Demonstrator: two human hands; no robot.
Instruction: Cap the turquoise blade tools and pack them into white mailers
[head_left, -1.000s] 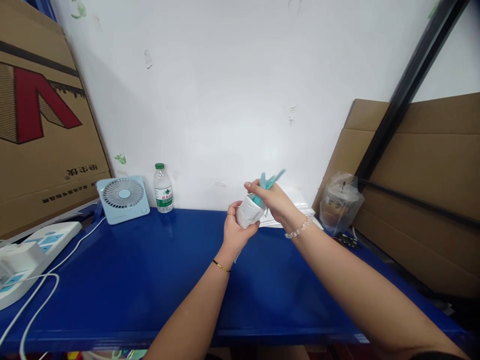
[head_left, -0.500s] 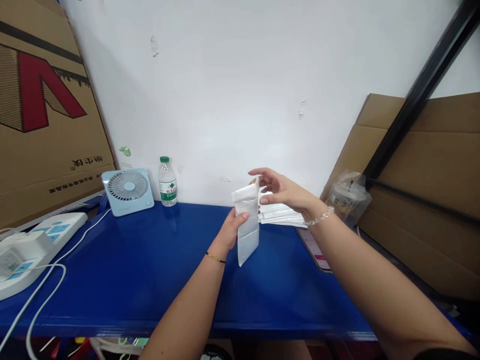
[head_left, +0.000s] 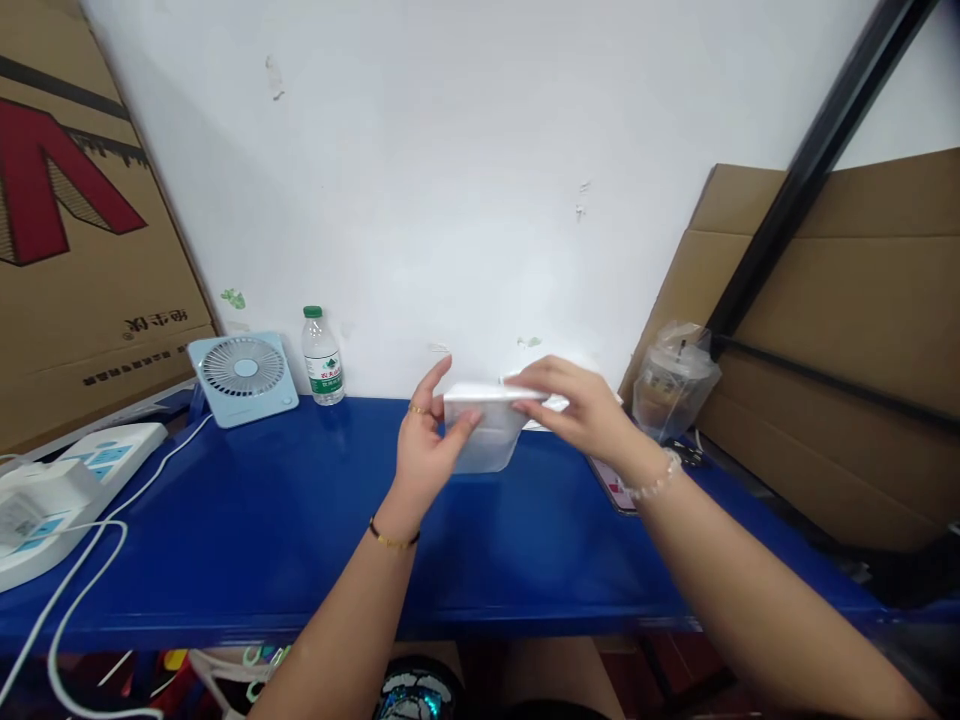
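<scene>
A small white padded bag (head_left: pixel 484 435) is held above the blue table (head_left: pixel 247 520), a little right of its middle. My left hand (head_left: pixel 424 450) pinches the bag's left end, thumb in front, other fingers raised behind it. Over the bag's top edge and right end lies my right hand (head_left: pixel 581 405), its fingers pressed onto the white flap. The teal items that went into the bag are hidden inside. A stack of more white bags (head_left: pixel 555 402) lies just behind my right hand by the wall.
A small blue desk fan (head_left: pixel 241 375) and a water bottle (head_left: pixel 322 357) stand at the back left. A white power strip (head_left: pixel 67 490) with cables lies far left. A phone (head_left: pixel 611 485) and a bagged drink cup (head_left: pixel 671 385) sit to the right. Cardboard boxes (head_left: pixel 840 340) flank both sides.
The teal items went into the bag. The bag hung upright half a second ago; it is turned sideways now, with my right hand down on its flap.
</scene>
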